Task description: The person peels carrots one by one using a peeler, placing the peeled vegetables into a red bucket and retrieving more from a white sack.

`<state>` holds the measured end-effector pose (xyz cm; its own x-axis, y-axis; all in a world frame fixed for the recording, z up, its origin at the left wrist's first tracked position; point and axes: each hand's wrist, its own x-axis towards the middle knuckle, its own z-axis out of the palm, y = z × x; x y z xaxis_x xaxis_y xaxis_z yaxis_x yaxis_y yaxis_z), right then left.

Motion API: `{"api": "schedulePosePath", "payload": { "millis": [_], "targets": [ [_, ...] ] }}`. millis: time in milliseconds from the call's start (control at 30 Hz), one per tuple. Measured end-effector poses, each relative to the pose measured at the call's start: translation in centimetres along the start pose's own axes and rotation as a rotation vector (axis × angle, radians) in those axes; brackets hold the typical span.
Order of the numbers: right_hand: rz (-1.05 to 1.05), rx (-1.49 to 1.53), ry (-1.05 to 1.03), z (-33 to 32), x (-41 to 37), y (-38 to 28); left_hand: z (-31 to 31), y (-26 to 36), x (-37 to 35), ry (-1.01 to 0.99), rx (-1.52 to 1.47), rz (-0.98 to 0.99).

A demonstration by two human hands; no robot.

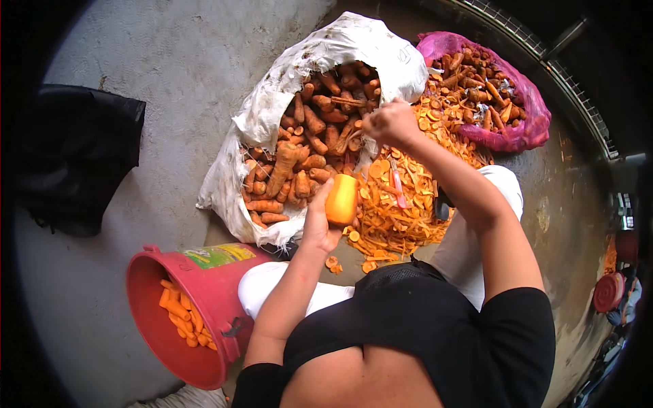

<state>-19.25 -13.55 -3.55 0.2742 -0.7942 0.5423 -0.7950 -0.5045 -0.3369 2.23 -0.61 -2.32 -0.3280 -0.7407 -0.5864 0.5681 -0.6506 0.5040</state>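
My left hand (322, 223) is wrapped round a thick, peeled orange carrot piece (341, 200), held upright in front of my knees. Further forward, my right hand (392, 124) is closed over the edge of the carrot sack; what it grips, if anything, is too hidden to name. The white sack (272, 102) lies open with many unpeeled carrots (314, 121) inside. Beneath my right forearm spreads a heap of orange peelings and cut ends (401, 221), on which a peeler with a pinkish-red handle (398, 192) rests.
A red bucket (224, 285) with peeled carrots (182, 316) is tipped at the lower left. Beyond the peelings stands a pink mesh sack (537, 115) of carrot pieces. Black cloth (81, 149) lies on the grey floor at the left. A red round object (609, 293) is at the far right.
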Motion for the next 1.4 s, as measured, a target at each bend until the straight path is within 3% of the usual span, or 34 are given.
{"api": "schedulePosePath", "payload": {
  "millis": [100, 200, 233, 333, 500, 700, 800, 867, 933, 967, 1067, 1100, 1133, 1200, 1267, 1400],
  "targets": [
    [0.155, -0.164, -0.066, -1.0, 0.7, -0.6, -0.1, 0.8, -0.6, -0.074, -0.038, -0.052],
    [0.111, 0.097, -0.137, -1.8, 0.6, -4.8, -0.4, 1.0, 0.3, 0.011, -0.080, -0.101],
    [-0.014, 0.136, -0.004, -1.7, 0.4, -5.5, -0.3, 1.0, 0.4, 0.053, -0.072, -0.078],
    [-0.083, 0.274, -0.068, -2.0, -0.1, -7.5, 0.7, 0.9, 0.2, 0.059, -0.082, -0.044],
    [-0.238, 0.275, -0.112, -2.2, -1.0, -8.3, 0.3, 0.5, 0.5, 0.041, -0.205, -0.111],
    [-0.281, 0.275, -0.099, -1.8, -1.4, -8.3, 0.2, -0.1, 0.9, 0.121, -0.189, -0.128],
    [-0.243, 0.175, 0.041, 0.2, -1.3, -5.6, -0.9, -0.3, 0.9, -0.041, -0.031, -0.032],
    [-0.126, -0.264, 0.038, 0.5, 0.0, 0.1, -0.1, 0.4, -0.6, -0.123, 0.019, -0.058],
    [0.179, -0.276, -0.127, -1.6, 1.1, 1.1, 0.0, 0.6, -0.7, -0.134, -0.001, -0.029],
    [0.133, -0.287, -0.036, -2.1, 1.4, 0.4, 0.2, 0.7, -0.8, -0.078, -0.022, -0.048],
    [0.274, 0.044, -0.191, -3.0, 1.5, -3.9, 0.5, 1.3, -0.6, 0.017, -0.080, -0.079],
    [0.191, 0.072, -0.256, -3.1, 1.3, -4.9, 0.4, 1.3, -0.3, -0.001, -0.088, -0.072],
    [0.042, 0.128, -0.078, -2.6, 0.8, -5.7, 0.1, 1.2, -0.1, -0.018, -0.098, -0.065],
    [-0.068, 0.231, -0.067, -2.5, 0.2, -7.1, -0.5, 0.7, 0.5, 0.010, -0.136, -0.062],
    [-0.149, 0.292, -0.060, -2.3, -0.5, -8.0, 0.2, 0.4, 0.6, 0.095, -0.201, -0.060],
    [-0.237, 0.278, -0.118, -2.1, -1.3, -8.5, 0.3, 0.3, 0.5, 0.081, -0.255, -0.129]
  ]
}}
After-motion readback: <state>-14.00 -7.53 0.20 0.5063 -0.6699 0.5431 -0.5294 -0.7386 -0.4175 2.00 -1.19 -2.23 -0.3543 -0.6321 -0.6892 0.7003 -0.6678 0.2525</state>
